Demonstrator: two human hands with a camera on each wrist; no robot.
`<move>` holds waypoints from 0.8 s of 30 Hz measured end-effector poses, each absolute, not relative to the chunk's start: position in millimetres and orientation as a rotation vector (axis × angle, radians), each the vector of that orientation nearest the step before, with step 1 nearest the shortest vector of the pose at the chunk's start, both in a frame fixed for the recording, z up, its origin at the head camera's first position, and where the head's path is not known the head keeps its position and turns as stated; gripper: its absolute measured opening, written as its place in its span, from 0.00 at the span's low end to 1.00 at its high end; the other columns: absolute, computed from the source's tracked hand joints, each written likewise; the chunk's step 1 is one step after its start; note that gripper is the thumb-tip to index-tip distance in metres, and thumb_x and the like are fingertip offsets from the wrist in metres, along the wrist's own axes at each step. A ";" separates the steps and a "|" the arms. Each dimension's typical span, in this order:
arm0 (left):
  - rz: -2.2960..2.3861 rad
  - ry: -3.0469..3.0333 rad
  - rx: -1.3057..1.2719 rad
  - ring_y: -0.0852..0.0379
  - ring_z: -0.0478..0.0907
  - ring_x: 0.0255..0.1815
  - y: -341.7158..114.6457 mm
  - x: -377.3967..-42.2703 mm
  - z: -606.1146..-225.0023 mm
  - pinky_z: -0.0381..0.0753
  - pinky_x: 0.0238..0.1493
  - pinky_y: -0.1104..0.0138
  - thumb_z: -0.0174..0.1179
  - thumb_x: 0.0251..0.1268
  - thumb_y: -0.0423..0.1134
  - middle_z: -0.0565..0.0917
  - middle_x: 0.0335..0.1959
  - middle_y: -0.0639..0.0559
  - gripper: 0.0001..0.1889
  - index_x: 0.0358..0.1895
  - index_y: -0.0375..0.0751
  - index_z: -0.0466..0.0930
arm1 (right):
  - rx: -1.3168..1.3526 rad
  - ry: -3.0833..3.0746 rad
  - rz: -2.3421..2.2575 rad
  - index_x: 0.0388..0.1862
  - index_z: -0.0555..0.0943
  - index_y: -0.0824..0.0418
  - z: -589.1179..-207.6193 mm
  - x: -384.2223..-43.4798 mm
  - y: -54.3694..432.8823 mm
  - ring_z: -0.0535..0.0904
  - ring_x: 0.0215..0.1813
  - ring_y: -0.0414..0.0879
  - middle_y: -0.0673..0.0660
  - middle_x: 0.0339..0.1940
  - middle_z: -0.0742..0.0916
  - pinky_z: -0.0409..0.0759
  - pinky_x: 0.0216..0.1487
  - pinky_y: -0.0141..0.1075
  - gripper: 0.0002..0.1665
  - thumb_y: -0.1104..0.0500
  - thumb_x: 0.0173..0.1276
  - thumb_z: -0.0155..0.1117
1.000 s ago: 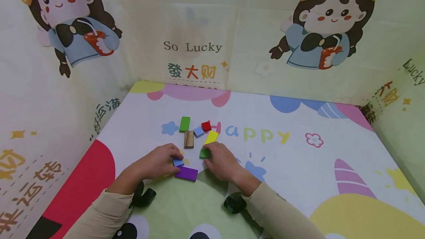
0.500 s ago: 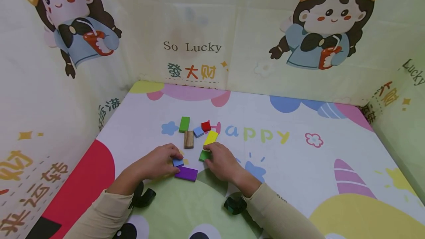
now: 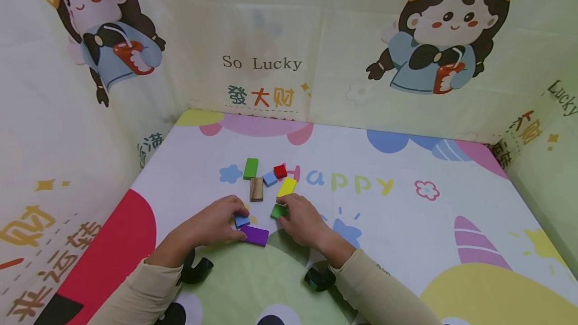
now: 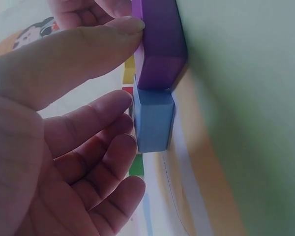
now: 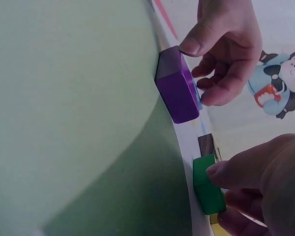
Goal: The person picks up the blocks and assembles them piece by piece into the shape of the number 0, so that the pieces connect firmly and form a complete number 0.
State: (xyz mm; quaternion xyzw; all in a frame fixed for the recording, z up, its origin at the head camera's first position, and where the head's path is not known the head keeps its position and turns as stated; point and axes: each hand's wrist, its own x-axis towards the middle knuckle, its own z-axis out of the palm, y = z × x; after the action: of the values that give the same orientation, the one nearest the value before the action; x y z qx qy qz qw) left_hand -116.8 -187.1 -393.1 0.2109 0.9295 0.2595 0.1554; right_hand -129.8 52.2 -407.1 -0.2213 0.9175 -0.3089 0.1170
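Note:
My left hand (image 3: 217, 220) is at a light blue block (image 3: 242, 220) and a purple block (image 3: 257, 235), which lie against each other. In the left wrist view, the thumb rests at the edge of the purple block (image 4: 161, 42), while loosely bent fingers are beside the blue block (image 4: 155, 120). My right hand (image 3: 305, 222) pinches a green block (image 3: 277, 211) between thumb and fingers; its thumb lies on the green block (image 5: 208, 184) in the right wrist view. A yellow block (image 3: 287, 186) lies just beyond that green block, its near end by the right fingertips.
Farther back lie a wood-grain block (image 3: 256, 189), a second green block (image 3: 251, 168), a small blue block (image 3: 270, 179) and a red block (image 3: 280, 171). They rest on a printed tabletop (image 3: 384, 224). Printed curtains (image 3: 343, 54) stand around its back and sides.
The left thumb has shifted slightly right and nearer on the purple block, covering more of its left end. The right hand stays almost still. The left curtain has shifted right.

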 end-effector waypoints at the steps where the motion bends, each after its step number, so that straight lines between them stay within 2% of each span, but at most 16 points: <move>1: 0.740 2.664 0.601 0.50 0.75 0.52 -186.7 -116.8 -393.0 0.77 0.57 0.55 0.78 0.52 0.41 0.78 0.48 0.53 0.21 0.47 0.38 0.83 | -0.649 2.686 -0.905 0.64 0.76 0.66 -407.0 -129.9 52.3 0.73 0.65 0.56 0.61 0.61 0.80 0.72 0.65 0.49 0.26 0.61 0.68 0.68; 24: 0.702 2.690 0.600 0.48 0.75 0.54 -184.2 -113.4 -391.5 0.78 0.57 0.54 0.78 0.51 0.42 0.78 0.49 0.50 0.22 0.47 0.37 0.83 | -0.673 2.680 -0.908 0.63 0.76 0.66 -410.6 -129.6 54.1 0.74 0.63 0.58 0.62 0.60 0.81 0.73 0.64 0.50 0.26 0.60 0.69 0.67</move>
State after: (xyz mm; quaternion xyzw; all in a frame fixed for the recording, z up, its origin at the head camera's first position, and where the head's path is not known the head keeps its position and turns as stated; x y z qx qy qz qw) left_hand -113.4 -184.2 -391.5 0.2085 0.9353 0.2443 0.1484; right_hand -129.6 54.1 -410.6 -0.2297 0.9151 -0.3102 0.1163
